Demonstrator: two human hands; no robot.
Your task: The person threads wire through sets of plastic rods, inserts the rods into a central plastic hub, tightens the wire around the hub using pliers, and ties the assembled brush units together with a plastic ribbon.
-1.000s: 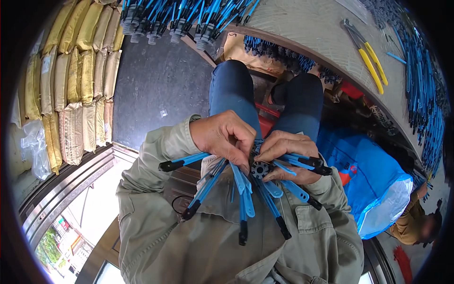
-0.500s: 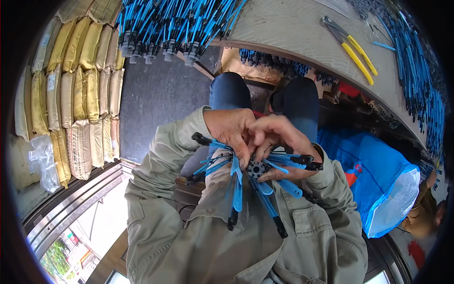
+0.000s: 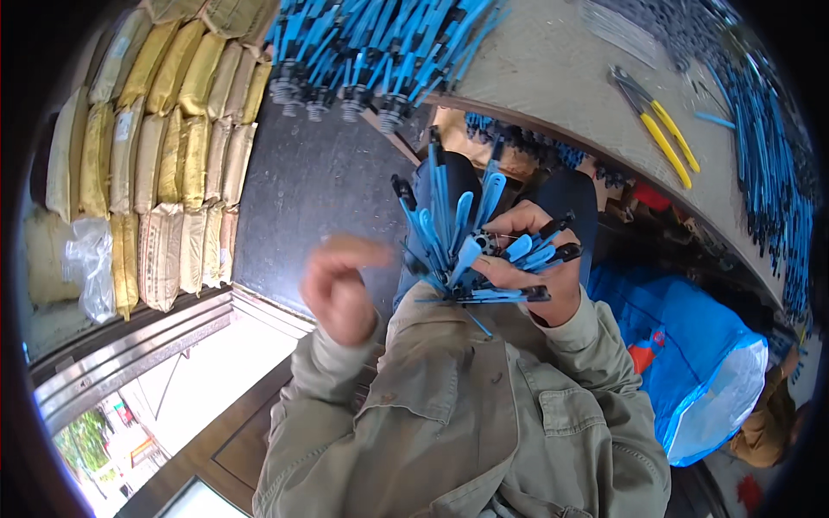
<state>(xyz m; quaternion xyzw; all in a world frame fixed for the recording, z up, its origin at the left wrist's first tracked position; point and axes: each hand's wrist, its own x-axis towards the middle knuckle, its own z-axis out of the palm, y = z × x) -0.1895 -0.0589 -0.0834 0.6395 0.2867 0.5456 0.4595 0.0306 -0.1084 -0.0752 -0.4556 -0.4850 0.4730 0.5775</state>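
Observation:
In front of my lap my right hand [image 3: 553,276] is closed around a round black hub [image 3: 485,243] with several blue plastic arms fanning out from it. The arms [image 3: 440,203] have rounded flat ends or black tips, and some point up and left while others lie across my right fingers. My left hand [image 3: 341,281] is raised apart from this piece, to its left, over the dark floor. Motion smears its fingers, so I cannot make out whether they hold anything.
A bench [image 3: 544,78] stands ahead, bearing a pile of similar blue-armed pieces [image 3: 371,52], yellow-handled pliers [image 3: 661,129] and more blue bundles [image 3: 764,164] at right. Stacked sacks [image 3: 164,155] line the left side. A blue bag [image 3: 682,337] sits right; a person's arm [image 3: 764,423] shows beyond it.
My left hand has let go of the hub and moved left. The blue-armed piece has tilted and turned, its arms now pointing mostly upward. My right hand still holds it, slightly farther right.

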